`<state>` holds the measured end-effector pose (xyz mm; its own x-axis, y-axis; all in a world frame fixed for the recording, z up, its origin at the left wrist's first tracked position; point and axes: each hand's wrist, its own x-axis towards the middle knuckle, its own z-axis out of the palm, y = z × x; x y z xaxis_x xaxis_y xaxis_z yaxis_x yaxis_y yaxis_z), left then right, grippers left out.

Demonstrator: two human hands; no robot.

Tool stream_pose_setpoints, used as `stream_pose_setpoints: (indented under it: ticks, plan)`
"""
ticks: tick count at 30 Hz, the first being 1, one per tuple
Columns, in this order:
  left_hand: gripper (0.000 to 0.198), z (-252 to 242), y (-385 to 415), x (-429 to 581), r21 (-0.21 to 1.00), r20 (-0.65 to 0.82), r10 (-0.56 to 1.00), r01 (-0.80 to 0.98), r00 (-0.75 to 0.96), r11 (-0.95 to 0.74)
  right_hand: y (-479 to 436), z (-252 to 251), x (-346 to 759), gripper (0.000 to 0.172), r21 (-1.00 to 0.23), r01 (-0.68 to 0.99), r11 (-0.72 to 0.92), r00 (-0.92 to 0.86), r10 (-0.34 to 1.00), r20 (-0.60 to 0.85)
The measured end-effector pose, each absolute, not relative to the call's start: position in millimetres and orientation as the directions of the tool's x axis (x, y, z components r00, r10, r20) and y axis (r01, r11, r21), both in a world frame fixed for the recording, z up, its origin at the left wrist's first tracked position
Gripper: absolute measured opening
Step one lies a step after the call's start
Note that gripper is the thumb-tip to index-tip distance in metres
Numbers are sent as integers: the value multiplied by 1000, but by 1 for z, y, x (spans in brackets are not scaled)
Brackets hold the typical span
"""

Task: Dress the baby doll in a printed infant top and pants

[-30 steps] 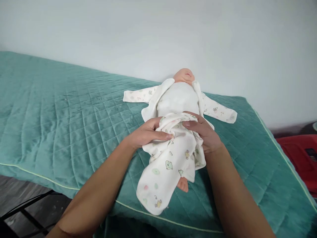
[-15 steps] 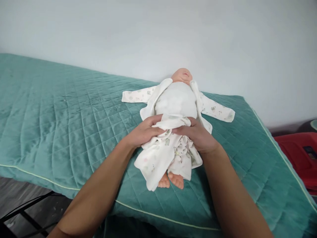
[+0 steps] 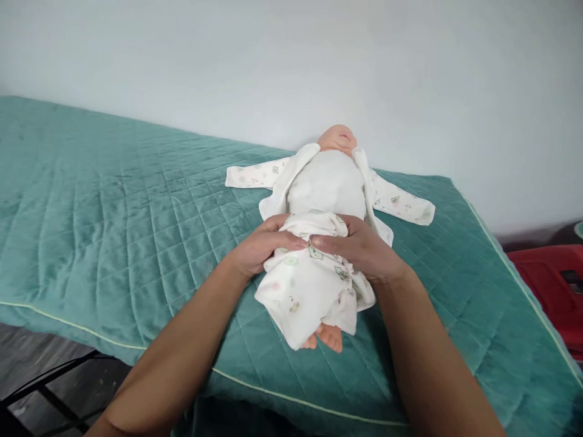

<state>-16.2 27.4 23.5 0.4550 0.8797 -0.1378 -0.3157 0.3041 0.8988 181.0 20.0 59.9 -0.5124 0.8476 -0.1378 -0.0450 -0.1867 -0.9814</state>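
"Pinching bunched white animal-print cloth [image 3: 310, 288] between thumbs and fingers, the left hand [image 3: 259, 246] and right hand [image 3: 371, 249] nearly meet in the head view."

"Where, and how far along?"

"Across the lower half of a padded, white-bodied doll [image 3: 327, 182] on a quilted, velvety green cover [image 3: 136, 243]. The soft white printed jacket [image 3: 294, 173] seems on but lies unfastened; the cloth isn't spread flat."

The doll [image 3: 325, 185] lies on the quilt [image 3: 159, 243], its head [image 3: 334, 138] toward the wall [image 3: 291, 67] behind, its feet [image 3: 330, 338] poking out from under a cloth [image 3: 303, 291] at the near end. One sleeve [image 3: 255, 174] stretches left, the other sleeve [image 3: 403, 200] right. Off the quilt — a container [image 3: 544, 282] far right, the floor [image 3: 27, 349] lower left.
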Motion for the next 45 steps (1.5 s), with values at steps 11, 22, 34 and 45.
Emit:
stream_pose_setpoints:
  ticks: [11,22,34,45]
  plan:
    - [39,28,22,-14,850,-164,900,-406,404,337,22,78,184,26,-916,396,64,-656,718,-233]
    - [32,29,-12,-8,848,-104,952,-475,289,237,21,73,185,35,-944,319,89,-703,690,-172]
    - [34,52,-119,22,768,-369,929,-555,25,320,23,70,178,18,-837,460,297,-759,620,-198]
    - [36,41,-180,41,697,-475,880,-623,-29,355,23,62,179,16,-762,535,365,-769,583,-261]
